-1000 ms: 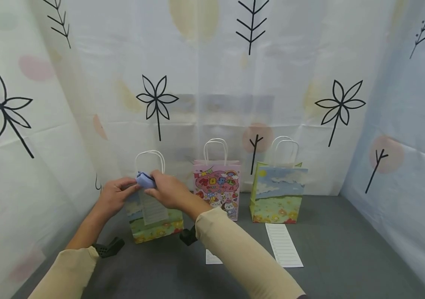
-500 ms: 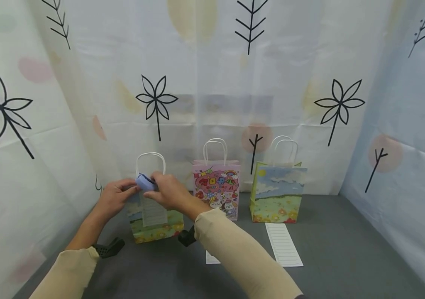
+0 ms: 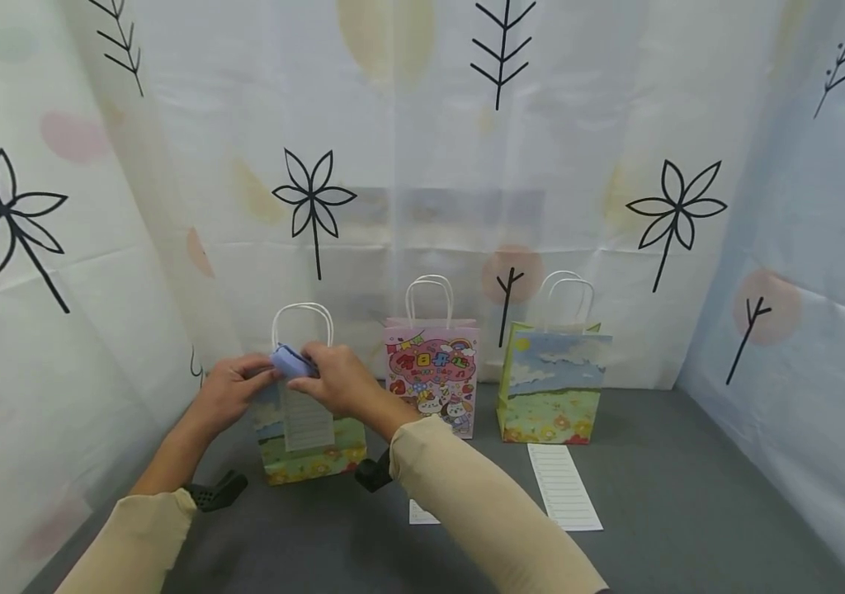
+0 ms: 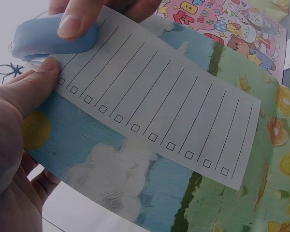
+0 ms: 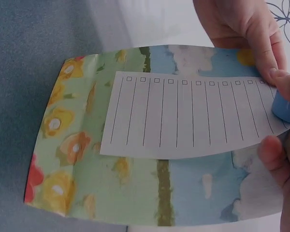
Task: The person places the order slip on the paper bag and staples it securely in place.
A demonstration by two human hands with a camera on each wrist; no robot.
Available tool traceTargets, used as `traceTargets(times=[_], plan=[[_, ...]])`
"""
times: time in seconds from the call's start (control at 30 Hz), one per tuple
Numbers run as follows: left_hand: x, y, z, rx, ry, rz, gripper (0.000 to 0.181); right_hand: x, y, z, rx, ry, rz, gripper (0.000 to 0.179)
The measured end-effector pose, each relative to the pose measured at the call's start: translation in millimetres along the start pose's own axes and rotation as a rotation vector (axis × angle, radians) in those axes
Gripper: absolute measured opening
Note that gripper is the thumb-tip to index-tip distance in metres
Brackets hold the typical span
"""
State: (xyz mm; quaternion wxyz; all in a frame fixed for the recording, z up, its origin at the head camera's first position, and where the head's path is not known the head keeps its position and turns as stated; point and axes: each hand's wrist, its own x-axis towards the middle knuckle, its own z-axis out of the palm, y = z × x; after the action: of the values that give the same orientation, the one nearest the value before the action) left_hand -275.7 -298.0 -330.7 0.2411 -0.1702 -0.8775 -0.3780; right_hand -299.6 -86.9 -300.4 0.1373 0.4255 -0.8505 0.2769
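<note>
A paper gift bag (image 3: 318, 469) printed with sky and flowers stands at the left, white handles up. Against its front hangs a white lined slip (image 4: 159, 106) with a row of small checkboxes. My right hand (image 3: 341, 375) grips a small blue stapler (image 4: 53, 36) at the bag's top edge, over the slip's upper end. With the thumb in front and fingers behind, my left hand (image 3: 225, 396) pinches the slip and bag at the upper left corner, beside the stapler (image 3: 292, 361). The stapler's jaws are mostly hidden in the head view.
A pink cartoon gift bag (image 3: 430, 355) stands in the middle, and another sky-and-flower bag (image 3: 556, 388) to its right. One lined slip (image 3: 565, 487) lies before the right bag. Another slip (image 3: 422, 513) is partly hidden by my right forearm. Patterned cloth surrounds the grey table (image 3: 690, 495).
The bag's handles sit slightly lower and further right than one second ago. Both hands keep almost the same place and hold.
</note>
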Motion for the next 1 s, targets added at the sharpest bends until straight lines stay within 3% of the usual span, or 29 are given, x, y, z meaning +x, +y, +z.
traceTargets(times=[0.27, 0.57, 1.0], plan=[[0.9, 1.4, 0.9, -0.004, 0.026, -0.015, 0.019, -0.9, -4, -5, 0.053, -0.053, 0.080, 0.045], [4.1, -1.0, 2.3, 0.010, 0.028, -0.052, 0.020, -9.0, 5, -1, 0.027, 0.133, -0.005, 0.052], [17.9, -12.1, -5.0, 0.038, 0.064, -0.051, 0.028, -29.3, 12, -3, 0.058, 0.225, -0.058, 0.050]])
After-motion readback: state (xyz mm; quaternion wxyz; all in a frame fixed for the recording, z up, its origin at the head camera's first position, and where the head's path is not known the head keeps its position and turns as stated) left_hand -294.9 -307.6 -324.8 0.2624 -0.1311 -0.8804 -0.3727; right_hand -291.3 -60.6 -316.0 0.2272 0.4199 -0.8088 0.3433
